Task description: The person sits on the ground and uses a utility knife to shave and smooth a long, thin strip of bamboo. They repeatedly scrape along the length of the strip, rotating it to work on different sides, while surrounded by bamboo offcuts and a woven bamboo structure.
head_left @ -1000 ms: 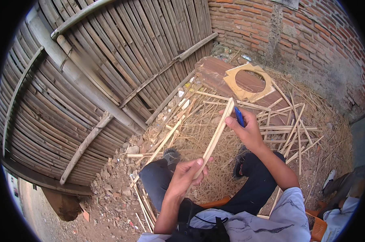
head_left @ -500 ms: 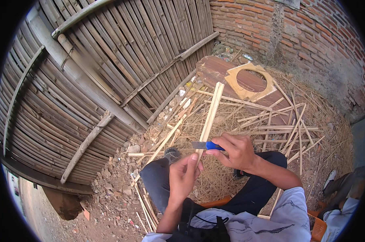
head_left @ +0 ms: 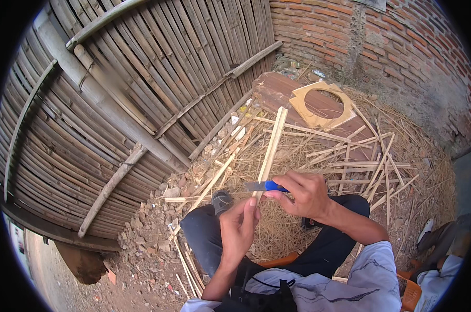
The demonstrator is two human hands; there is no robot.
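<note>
My left hand [head_left: 239,227] pinches the near end of a pale wooden strip [head_left: 272,148], which slants up and away from me over the straw. A blue-handled knife [head_left: 275,186] is gripped in my right hand [head_left: 306,196]. Its grey blade lies across the strip just beyond my left fingertips and points left. Contact between the edge and the wood is too small to make out. My crossed legs in dark trousers [head_left: 201,234] lie below both hands.
Many cut strips [head_left: 386,161] lie scattered over straw at the right, more at the lower left. A board with a round hole [head_left: 321,106] rests on a brown panel [head_left: 277,86]. A bamboo wall [head_left: 142,67] and brick wall [head_left: 324,31] enclose the spot; another person's leg [head_left: 436,236] shows far right.
The blade has shifted slightly to the left across the strip. The strip's far end has moved a little left and down. Both hands keep their hold.
</note>
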